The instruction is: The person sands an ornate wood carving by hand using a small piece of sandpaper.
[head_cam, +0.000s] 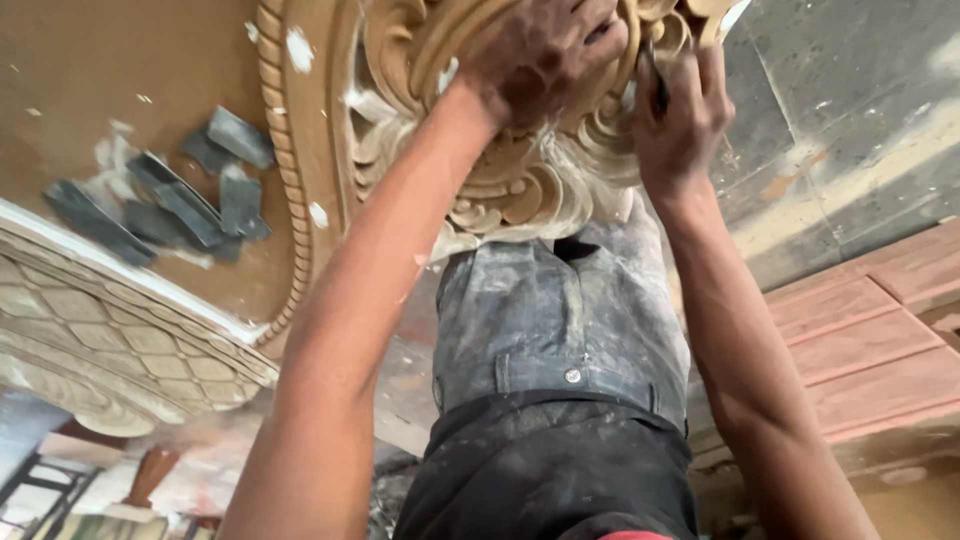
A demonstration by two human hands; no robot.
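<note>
Carving: working the scrolled leaf ornament at the top middle of the view, raised relief on a large brown wooden panel that fills the upper left.
Left hand: the left hand lies closed over the top of the ornament, fingers curled down onto the scrolls; what, if anything, is inside the grip cannot be told.
Right hand: the right hand is clamped on a thin dark tool, just beside the ornament's right edge; the tip is hidden among the curls.
Risk, slip: the tool sits close to the left hand, so a slip toward it could nick the fingers; the cause would be a hard push across uneven relief.
Risk, carving: the thin curled edges look fragile, and a jab off line could chip one.
Risk, view: pale dust or filler lies in the hollows and may hide the cut line.
Count, hands: two, both on or at the ornament.
Count, tools: one seen.
Count, rope border: one beaded band curving round the ornament.
Count, grey scraps: about seven dark grey flat pieces lying loose on the panel, well apart from the hands.
Count, lattice carving: one diamond-patterned piece at lower left.
Count, panelled boards: one reddish panelled piece at right.
Body: dusty grey trousers and a dark shirt below the arms.
</note>
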